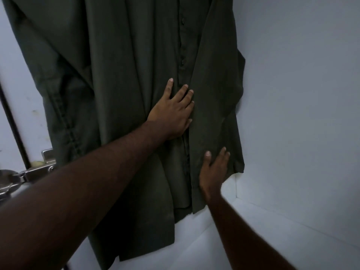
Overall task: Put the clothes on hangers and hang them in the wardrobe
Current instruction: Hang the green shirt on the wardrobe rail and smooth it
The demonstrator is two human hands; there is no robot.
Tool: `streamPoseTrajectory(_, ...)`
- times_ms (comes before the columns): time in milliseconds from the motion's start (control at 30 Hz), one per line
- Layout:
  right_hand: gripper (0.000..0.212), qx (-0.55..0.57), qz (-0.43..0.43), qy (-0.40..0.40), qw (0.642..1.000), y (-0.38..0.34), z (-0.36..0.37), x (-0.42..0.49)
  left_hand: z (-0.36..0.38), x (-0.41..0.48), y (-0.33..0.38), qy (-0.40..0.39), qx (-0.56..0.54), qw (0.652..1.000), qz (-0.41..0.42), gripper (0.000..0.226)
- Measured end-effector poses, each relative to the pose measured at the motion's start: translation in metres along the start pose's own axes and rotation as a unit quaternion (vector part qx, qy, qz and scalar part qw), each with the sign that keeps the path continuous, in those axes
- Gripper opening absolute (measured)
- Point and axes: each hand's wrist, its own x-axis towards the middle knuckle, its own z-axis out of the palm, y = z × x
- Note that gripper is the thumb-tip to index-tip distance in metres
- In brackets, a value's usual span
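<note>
Wardrobe interior [302,94]: pale walls, floor. Shirt [120,78]: dark green, hanging inside. Hinge [35,172]: metal, at left. My left hand [173,112], right hand [214,168]: flat, fingers straight, pressing shirt front.

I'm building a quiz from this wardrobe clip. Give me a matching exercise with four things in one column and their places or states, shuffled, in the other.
Things:
1. dark green button-up shirt
2. left hand
3. right hand
4. silver metal door hinge

Places or states:
A. flat on the shirt's lower right edge
B. at the left edge of the view
C. hanging inside the white wardrobe
D. flat on the button placket, mid-shirt

Pairs: 1-C, 2-D, 3-A, 4-B
</note>
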Motion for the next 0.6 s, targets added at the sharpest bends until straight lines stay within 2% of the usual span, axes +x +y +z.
streamPoseTrajectory(67, 0.075, -0.003, -0.129, -0.028, 0.991, -0.026, 0.005, -0.028, -0.004, -0.001, -0.001, 0.02, -0.057, 0.998, 0.005, 0.06)
streamPoseTrajectory(133, 0.072, -0.04, -0.187, -0.084, 0.978, -0.037, 0.014, -0.046, -0.009, -0.01, 0.001, 0.052, -0.116, 0.992, 0.017, 0.061)
streamPoseTrajectory(233, 0.077, -0.064, -0.167, -0.102, 0.979, -0.019, 0.02, -0.057, -0.014, -0.042, 0.013, 0.12, -0.138, 0.982, 0.055, 0.047)
streamPoseTrajectory(333, 0.081, -0.091, -0.132, -0.123, 0.979, 0.011, 0.009, -0.073, -0.01, -0.087, 0.027, 0.142, -0.15, 0.975, 0.079, 0.039)
streamPoseTrajectory(433, 0.073, -0.124, -0.114, -0.185, 0.968, 0.029, -0.008, -0.084, 0.005, -0.126, 0.04, 0.117, -0.145, 0.981, 0.054, 0.04)
streamPoseTrajectory(600, 0.084, -0.213, -0.097, -0.336, 0.912, 0.025, -0.042, -0.078, 0.012, -0.159, 0.073, -0.026, -0.143, 0.989, 0.035, 0.051)
